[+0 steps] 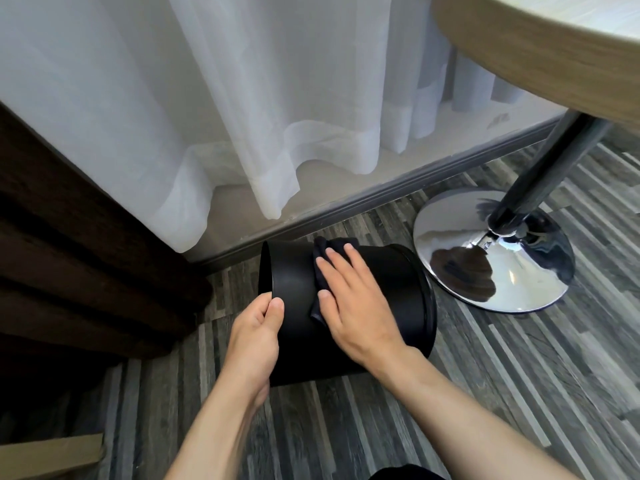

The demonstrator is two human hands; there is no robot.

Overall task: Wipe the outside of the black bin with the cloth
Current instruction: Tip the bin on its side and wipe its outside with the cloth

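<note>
With the left hand (257, 327) gripping the round black plastic bin (298, 299) at its nine o'clock rim, the flat, open right hand (356, 306) should press the dark cloth (320, 261) firmly, sweeping around the wall.

both bare forearms reach forward and down from the bottom of the view. the left hand (254, 336) is curled in a grip, thumb on the near side and the other fingers tucked out of sight. the right hand (353, 303) lies flat, palm down, fingers spread and stretched forward (thumb angled toward the left hand), wrist slightly raised.
</note>
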